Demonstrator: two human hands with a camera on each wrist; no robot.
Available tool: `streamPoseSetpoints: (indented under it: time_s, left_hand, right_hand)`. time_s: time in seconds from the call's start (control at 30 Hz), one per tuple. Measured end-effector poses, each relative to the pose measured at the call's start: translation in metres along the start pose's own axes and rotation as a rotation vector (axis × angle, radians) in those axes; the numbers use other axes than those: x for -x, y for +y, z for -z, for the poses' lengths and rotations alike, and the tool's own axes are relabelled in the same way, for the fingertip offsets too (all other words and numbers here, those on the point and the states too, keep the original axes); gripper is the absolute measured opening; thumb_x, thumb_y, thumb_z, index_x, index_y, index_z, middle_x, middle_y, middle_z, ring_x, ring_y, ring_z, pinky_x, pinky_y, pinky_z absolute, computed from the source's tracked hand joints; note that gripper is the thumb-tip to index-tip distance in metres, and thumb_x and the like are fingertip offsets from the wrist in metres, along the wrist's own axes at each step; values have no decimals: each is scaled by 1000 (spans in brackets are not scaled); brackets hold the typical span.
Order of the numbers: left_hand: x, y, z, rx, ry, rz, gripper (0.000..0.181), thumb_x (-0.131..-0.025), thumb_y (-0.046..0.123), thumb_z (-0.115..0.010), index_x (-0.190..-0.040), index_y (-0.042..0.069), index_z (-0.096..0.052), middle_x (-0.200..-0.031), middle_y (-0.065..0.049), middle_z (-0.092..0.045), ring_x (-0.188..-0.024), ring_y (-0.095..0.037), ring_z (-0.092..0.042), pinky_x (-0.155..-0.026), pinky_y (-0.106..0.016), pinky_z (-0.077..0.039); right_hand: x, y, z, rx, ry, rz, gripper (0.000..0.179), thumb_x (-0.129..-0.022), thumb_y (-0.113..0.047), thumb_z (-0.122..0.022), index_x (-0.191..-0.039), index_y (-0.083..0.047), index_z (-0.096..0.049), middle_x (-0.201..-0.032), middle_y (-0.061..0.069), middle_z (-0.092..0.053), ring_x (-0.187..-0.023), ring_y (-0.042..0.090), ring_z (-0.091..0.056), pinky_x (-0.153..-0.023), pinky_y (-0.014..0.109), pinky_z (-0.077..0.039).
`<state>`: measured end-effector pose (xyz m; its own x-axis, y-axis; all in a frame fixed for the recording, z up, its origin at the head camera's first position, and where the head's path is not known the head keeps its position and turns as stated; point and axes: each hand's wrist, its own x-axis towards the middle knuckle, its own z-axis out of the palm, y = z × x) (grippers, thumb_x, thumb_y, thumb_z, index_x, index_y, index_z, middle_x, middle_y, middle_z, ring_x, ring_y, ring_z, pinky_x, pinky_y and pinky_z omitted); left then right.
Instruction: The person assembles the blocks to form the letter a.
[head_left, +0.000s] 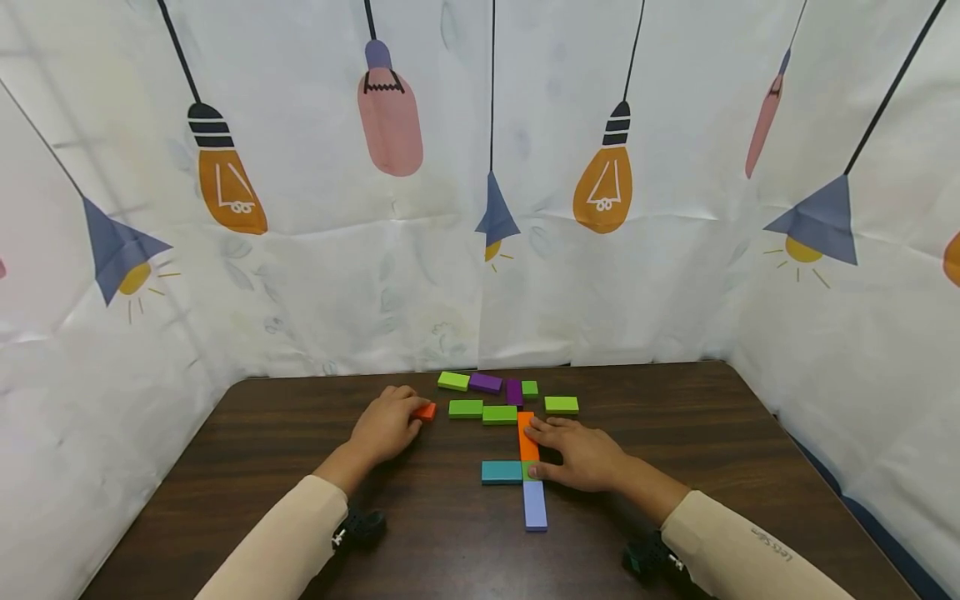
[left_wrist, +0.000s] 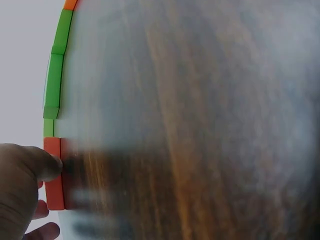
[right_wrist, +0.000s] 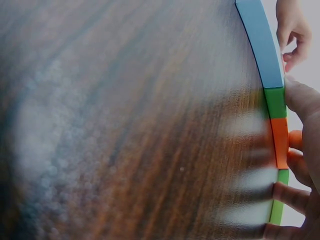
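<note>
My left hand (head_left: 386, 423) pinches a red block (head_left: 425, 412) on the table, left of the row of green blocks. In the left wrist view the thumb lies against the face of that red block (left_wrist: 54, 192), with other fingers behind it. Spread out, my right hand (head_left: 588, 458) has its fingertips on an orange block (head_left: 528, 446) and its thumb at a small green block (head_left: 526, 472). A teal block (head_left: 501, 472) adjoins this green block on the left, and a lavender block (head_left: 535, 506) extends toward me below it.
Two green blocks (head_left: 499, 415) lie end to end left of the orange one. Behind are a lime block (head_left: 453, 381), purple blocks (head_left: 485, 382) and a small green block (head_left: 529, 389). Another green block (head_left: 561, 405) lies farther right. A printed cloth (head_left: 420, 292) hangs behind the brown table (head_left: 300, 425).
</note>
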<state>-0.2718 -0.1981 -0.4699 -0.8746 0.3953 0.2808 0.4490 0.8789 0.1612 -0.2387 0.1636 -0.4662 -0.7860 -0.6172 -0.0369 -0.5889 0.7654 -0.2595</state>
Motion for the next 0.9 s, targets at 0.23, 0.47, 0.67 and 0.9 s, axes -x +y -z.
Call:
streamPoseSetpoints:
  time_s: [0.23,0.47,0.67,0.9]
  left_hand:
    - [3,-4,4,32,-23,11,29,-87,5,-75,-115,10,-75,-122,-9,-70,-110,-33,-59,-91,-49,-52]
    - [5,-9,5,46,-60,16,28,-87,14,-78,-115,13,-75,-115,-3,-72,-106,-27,-59,-91,-47,-51]
    - [11,-4,8,145,-69,-25,27,-88,16,-77,-115,14,-75,-114,1,-71,-109,-23,-58,-91,-44,-51]
    - [19,7,10,196,-80,-127,27,-89,17,-78,-116,15,-75,-111,4,-68,-104,-18,-57,-85,-40,-53]
  right_hand:
    - [0,0,-1,2,6,10,75,-97,-68,-51,-156,-22,-46,-160,-2,-40,-145,30,-39,-88,58,-53]
    - [0,1,-2,-4,8,12,76,-97,-69,-51,-156,-22,-46,-161,-2,-40,-145,31,-40,-86,59,-53]
    - [-1,1,-2,-9,2,2,75,-97,-69,-51,-157,-23,-45,-161,-3,-38,-146,30,-39,-88,60,-53]
    - [-1,2,-2,-1,3,2,75,-97,-70,-50,-157,-25,-45,-161,-5,-38,-146,30,-38,-89,60,-52]
